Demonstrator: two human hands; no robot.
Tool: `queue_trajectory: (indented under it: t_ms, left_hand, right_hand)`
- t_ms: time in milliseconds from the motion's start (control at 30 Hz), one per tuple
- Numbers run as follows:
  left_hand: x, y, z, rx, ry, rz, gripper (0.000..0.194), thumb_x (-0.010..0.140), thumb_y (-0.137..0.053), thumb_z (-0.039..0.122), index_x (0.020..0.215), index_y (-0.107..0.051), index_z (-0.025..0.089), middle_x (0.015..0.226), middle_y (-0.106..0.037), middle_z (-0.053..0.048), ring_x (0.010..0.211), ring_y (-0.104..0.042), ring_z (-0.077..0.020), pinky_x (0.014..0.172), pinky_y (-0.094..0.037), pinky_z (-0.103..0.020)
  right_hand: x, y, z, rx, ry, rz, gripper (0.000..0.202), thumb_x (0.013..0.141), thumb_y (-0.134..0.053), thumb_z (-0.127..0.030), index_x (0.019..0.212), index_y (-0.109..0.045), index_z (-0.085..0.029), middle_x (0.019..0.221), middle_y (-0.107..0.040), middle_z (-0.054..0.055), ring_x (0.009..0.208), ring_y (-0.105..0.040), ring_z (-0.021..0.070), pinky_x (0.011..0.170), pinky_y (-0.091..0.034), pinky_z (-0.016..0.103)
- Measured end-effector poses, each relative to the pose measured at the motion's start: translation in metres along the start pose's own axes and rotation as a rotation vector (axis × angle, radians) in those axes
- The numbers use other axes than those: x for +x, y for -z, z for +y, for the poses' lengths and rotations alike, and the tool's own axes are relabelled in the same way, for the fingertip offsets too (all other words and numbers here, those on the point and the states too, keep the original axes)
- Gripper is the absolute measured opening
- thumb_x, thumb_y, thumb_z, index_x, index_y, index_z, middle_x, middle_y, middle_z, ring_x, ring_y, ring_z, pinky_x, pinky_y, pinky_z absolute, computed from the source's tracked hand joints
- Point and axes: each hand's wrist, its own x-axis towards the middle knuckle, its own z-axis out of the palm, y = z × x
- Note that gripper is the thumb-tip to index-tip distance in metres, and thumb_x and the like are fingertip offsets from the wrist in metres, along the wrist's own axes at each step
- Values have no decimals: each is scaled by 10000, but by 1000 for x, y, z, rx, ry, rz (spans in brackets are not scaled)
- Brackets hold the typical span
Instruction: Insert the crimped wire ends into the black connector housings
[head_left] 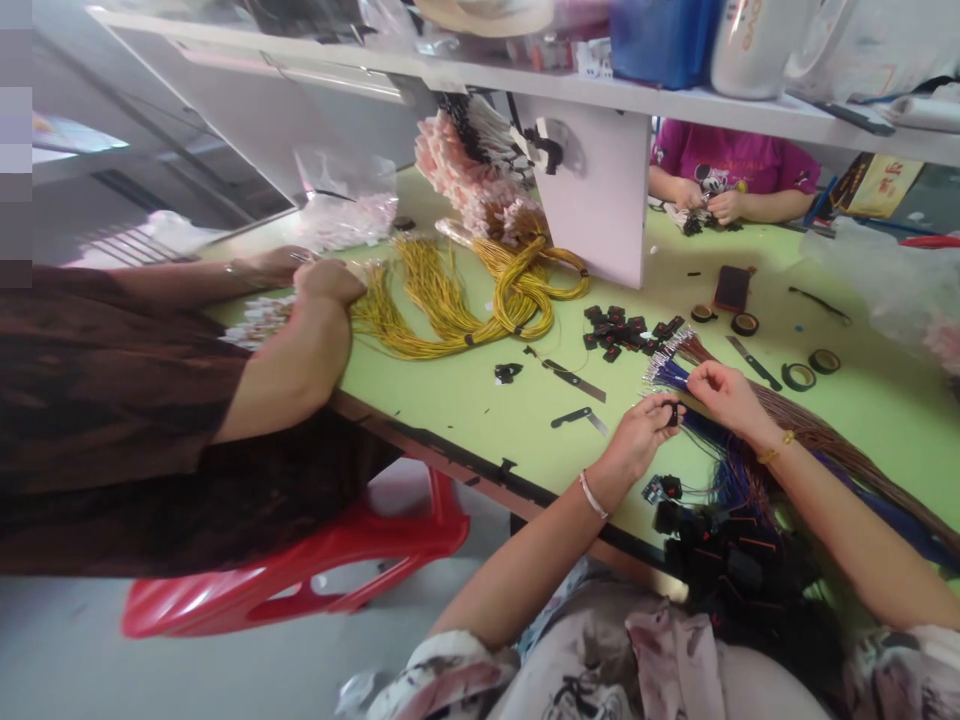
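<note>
My left hand (pixel 637 437) is closed on a small black plastic connector housing (pixel 673 413), held between thumb and fingers just over the table's front edge. Beside it, my right hand (pixel 724 400) pinches at the stripped end of a bundle of blue wires (pixel 670 374); how many strands it grips is hidden. Brown wires (pixel 814 435) run alongside the blue ones under my right forearm toward the right. Below my hands lies a heap of black housings with wires attached (pixel 739 560). More loose black housings (pixel 619 332) are scattered just beyond my hands.
Utility knives (pixel 576 380) and rolls of black tape (pixel 799 376) lie on the green table (pixel 465 400). Yellow wire bundles (pixel 442 320) stretch toward a co-worker's arm (pixel 300 340) at left. Another person (pixel 739 170) works opposite, below a shelf (pixel 675 105). A red stool (pixel 300 580) stands at left.
</note>
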Motion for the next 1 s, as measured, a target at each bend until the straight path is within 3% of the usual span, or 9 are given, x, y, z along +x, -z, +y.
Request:
queue_trajectory:
  t_ms: [300, 667, 1000]
  left_hand:
    - [6, 9, -6, -117, 32, -95, 173, 744, -649, 133, 916, -658, 135, 796, -610, -37, 702, -546, -96, 653, -430, -211]
    - [9, 13, -8, -120, 60, -113, 154, 751, -663, 145, 904, -660, 131, 828, -628, -52, 716, -566, -100, 662, -436, -215]
    - [9, 14, -7, -101, 38, -105, 166, 741, -690, 160, 902, -655, 136, 835, -629, -47, 704, -559, -92, 648, -438, -204]
  right_hand:
    - [-35, -15, 10, -140, -18, -26, 130, 737, -536, -239, 624, -505, -182, 553, -507, -41, 494, -378, 85, 497, -318, 212]
    - [-38, -13, 4, -312, 15, -50, 133, 735, -523, -250, 618, -514, -189, 499, -469, -47, 454, -351, 88, 474, -248, 220]
    - [-36, -13, 8, -257, 6, -50, 138, 729, -520, -242, 604, -499, -188, 505, -463, -50, 468, -356, 89, 475, -268, 214]
